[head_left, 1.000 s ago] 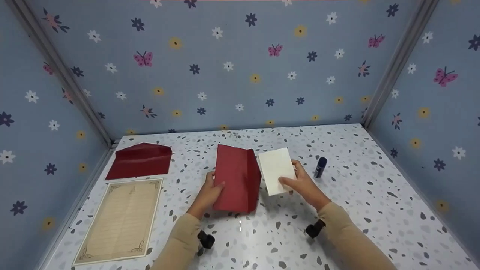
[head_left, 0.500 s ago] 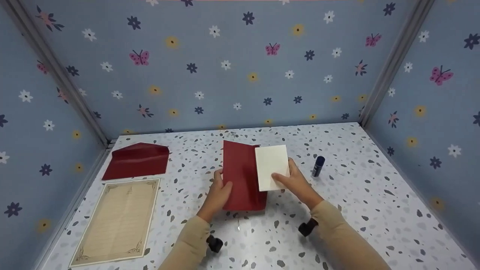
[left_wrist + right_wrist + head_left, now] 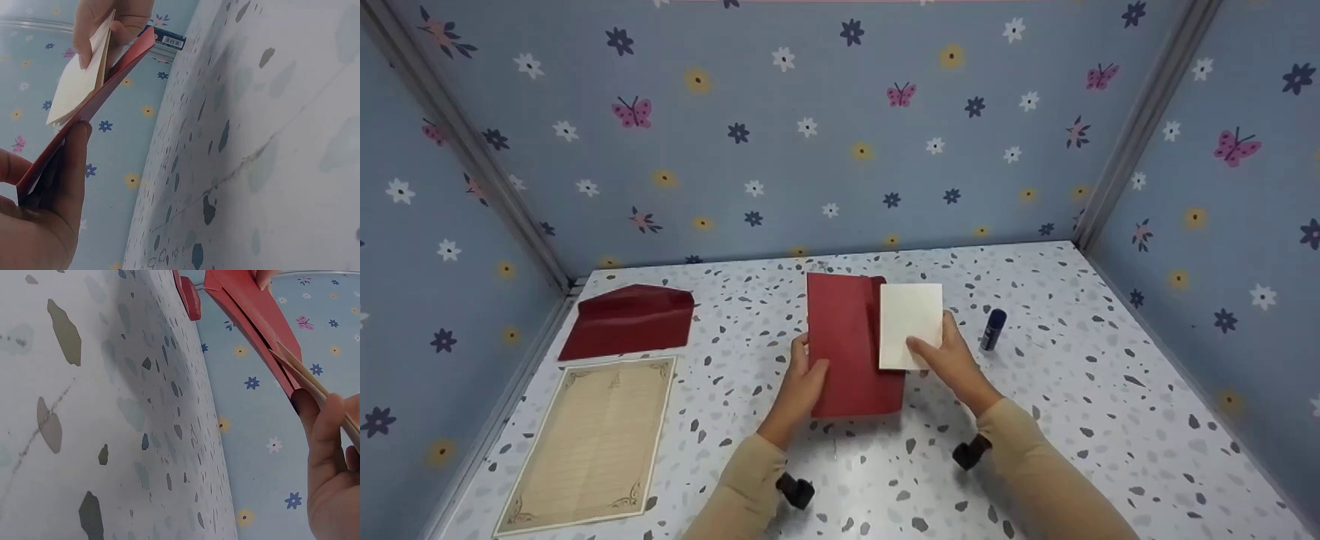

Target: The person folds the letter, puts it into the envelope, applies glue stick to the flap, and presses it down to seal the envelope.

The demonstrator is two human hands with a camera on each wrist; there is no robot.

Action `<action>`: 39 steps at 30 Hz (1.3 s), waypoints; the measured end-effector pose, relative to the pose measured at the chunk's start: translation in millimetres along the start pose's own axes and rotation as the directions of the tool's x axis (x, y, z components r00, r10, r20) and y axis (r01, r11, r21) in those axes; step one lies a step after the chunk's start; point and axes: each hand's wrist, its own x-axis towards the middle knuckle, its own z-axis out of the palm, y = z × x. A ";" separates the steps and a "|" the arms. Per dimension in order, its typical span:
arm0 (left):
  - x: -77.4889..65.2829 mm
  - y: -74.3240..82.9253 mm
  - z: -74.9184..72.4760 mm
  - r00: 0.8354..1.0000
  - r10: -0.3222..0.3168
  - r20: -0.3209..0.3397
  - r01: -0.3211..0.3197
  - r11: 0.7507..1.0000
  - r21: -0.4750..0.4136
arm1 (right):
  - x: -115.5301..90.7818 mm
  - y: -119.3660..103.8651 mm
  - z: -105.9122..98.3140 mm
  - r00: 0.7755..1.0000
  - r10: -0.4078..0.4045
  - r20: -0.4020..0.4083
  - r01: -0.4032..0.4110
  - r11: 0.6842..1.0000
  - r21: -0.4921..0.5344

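Above the middle of the table, my left hand holds a red envelope upright by its left edge, thumb in front and fingers behind. My right hand pinches a folded cream paper by its right side, over the envelope's right part. Seen from the right wrist, the folded paper's left edge meets the envelope's long opening; how far in it reaches, I cannot tell. In the left wrist view the paper's layered folds stand against the envelope's face.
A second red envelope lies with its flap up at the table's back left. In front of it is a beige bordered letter sheet. A dark blue glue stick stands to the right. Patterned walls enclose the speckled table.
The red envelope and my left hand have shifted slightly right. My right hand has brought the folded paper left and up, so it now overlaps the envelope's right side.
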 end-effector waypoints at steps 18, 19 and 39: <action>0.1 -0.9 18.9 0.998 0.011 -0.069 -0.022 0.988 -0.152 | -5.6 -1.3 9.2 0.998 -0.054 -0.030 0.048 0.987 -0.156; -0.1 -0.2 19.8 0.998 0.014 -0.068 -0.024 0.988 -0.154 | -5.8 -1.6 9.9 0.999 -0.045 -0.027 0.039 0.985 -0.169; 2.5 -6.0 29.7 0.999 -0.009 -0.031 0.005 0.993 -0.122 | -2.8 -2.0 14.0 0.988 0.055 0.141 -0.038 0.992 -0.121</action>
